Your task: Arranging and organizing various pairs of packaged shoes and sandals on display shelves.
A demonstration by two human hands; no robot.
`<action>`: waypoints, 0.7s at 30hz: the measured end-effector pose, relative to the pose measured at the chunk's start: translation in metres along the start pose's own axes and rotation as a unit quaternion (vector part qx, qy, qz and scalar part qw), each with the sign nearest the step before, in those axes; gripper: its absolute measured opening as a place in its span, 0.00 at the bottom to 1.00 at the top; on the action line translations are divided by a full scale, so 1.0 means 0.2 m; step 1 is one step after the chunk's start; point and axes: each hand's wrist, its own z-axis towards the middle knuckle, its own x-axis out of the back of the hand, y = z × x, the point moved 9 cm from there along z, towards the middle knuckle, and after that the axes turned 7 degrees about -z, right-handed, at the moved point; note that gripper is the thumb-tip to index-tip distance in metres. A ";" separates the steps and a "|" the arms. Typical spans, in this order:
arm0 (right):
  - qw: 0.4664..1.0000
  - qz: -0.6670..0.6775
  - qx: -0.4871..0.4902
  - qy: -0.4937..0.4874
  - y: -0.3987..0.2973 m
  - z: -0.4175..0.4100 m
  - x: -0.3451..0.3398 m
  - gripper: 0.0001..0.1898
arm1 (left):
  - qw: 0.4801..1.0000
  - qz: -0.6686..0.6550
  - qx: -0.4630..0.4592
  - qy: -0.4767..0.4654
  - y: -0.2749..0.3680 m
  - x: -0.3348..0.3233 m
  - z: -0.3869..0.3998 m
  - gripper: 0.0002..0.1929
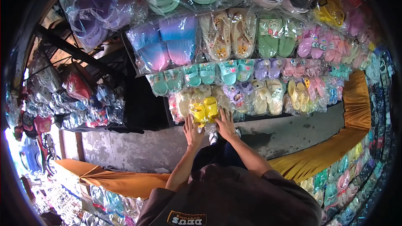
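Note:
A pair of yellow children's sandals (204, 110) in a clear plastic bag sits between my two hands, at the front edge of a sloping shoe display. My left hand (192, 131) holds the bag's lower left side, thumb at its bottom edge. On the right side of the bag is my right hand (226, 124), fingers spread and thumb near the lower corner. Behind the yellow pair lie cream bagged sandals (185, 102), partly covered. To the right are purple bagged clogs (236, 95) and cream bagged sandals with bows (268, 95).
Teal bagged slides (201, 74) form the row above, with blue-pink slides (165, 44) and brown-cream sandals (229, 36) higher up. Orange cloth (125, 180) edges another display behind me. A concrete floor (132, 150) runs between. Bagged shoes (91, 110) fill the left stand.

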 end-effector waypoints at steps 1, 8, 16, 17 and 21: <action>1.000 -0.001 -0.001 0.003 0.00 -0.01 0.01 0.23 | 1.000 -0.001 -0.003 0.001 0.01 0.01 -0.01 0.22; 0.998 0.045 0.015 0.033 -0.04 -0.04 0.05 0.27 | 0.994 -0.053 -0.079 -0.045 0.10 -0.01 0.02 0.30; 1.000 0.000 0.001 -0.027 -0.04 0.09 -0.03 0.33 | 0.997 -0.032 -0.050 -0.044 -0.02 -0.18 0.21 0.30; 1.000 0.000 0.001 -0.027 -0.03 0.11 -0.02 0.33 | 0.997 -0.032 -0.050 -0.044 -0.05 -0.18 0.22 0.30; 1.000 -0.005 0.016 -0.025 -0.02 0.06 -0.06 0.31 | 0.995 -0.019 -0.070 -0.069 -0.02 -0.14 0.19 0.33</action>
